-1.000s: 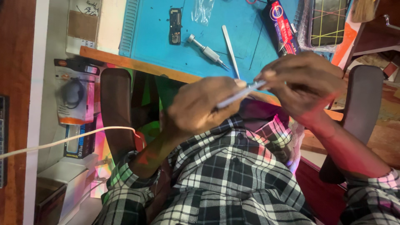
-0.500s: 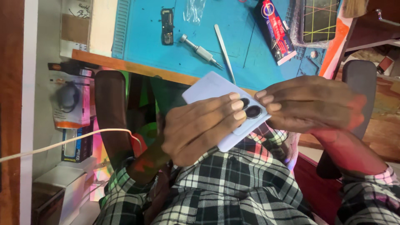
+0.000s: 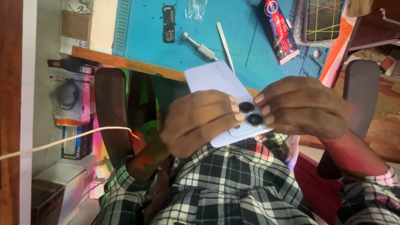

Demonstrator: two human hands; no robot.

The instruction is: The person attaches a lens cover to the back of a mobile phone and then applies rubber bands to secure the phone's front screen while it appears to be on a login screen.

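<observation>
Both the left hand and the right hand are clamped on the pale phone held over the lap, lenses at 3 o'clock, and I think even, gentle finger pressure suits here

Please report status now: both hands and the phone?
Left hand and right hand both grip pale blue phone, camera lenses up. Nothing blocking.

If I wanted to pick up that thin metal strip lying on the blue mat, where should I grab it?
The metal strip lies flat on the blue mat, slanting, with a screwdriver-like tool close on its left. Probably best to come from above and pinch its two long edges near the middle, fingers across its width. The right side looks freer, so lean in from there.
</observation>
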